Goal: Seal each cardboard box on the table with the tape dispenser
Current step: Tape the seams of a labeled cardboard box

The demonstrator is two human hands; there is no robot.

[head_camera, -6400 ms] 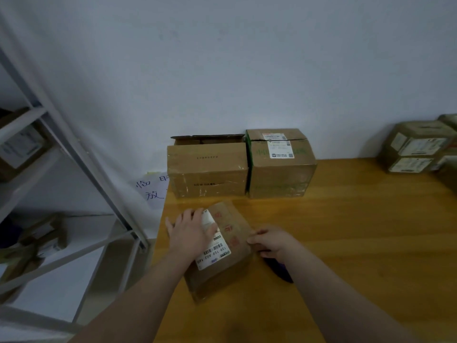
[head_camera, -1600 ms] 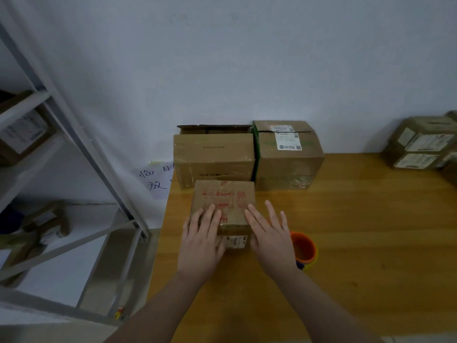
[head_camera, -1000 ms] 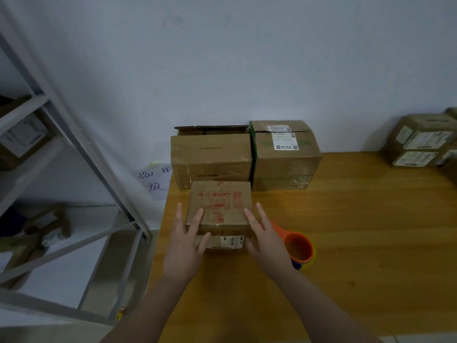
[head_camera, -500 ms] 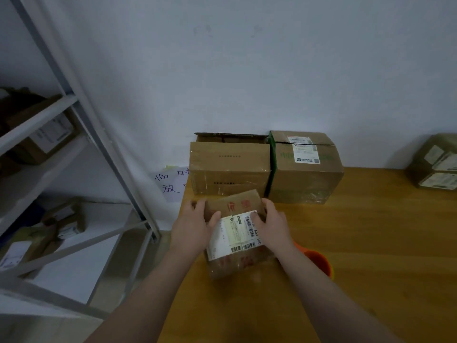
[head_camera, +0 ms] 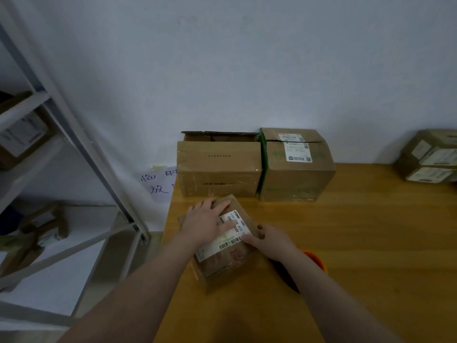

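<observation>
Both hands are on the small box (head_camera: 223,262), which lies tilted on the near left part of the wooden table (head_camera: 358,243), label side up. Seen from the head camera, the left hand (head_camera: 206,225) lies flat on top with its fingers spread straight across the far end and over part of the white shipping label (head_camera: 228,235). The right hand (head_camera: 272,241) grips the right edge of the box, thumb on the label's corner and fingers curled down the side. Just right of that wrist, an orange tape dispenser (head_camera: 316,259) sits on the table, mostly hidden behind the forearm. Farther back against the wall stand two larger boxes touching side by side: the open box (head_camera: 218,167) on the left with its top flaps up, and the labelled box (head_camera: 296,167) on the right with green print. At the far right edge sit more stacked boxes (head_camera: 430,157). A paper note (head_camera: 158,181) with handwritten characters hangs left of the table, beside a metal shelf rack (head_camera: 74,134)
</observation>
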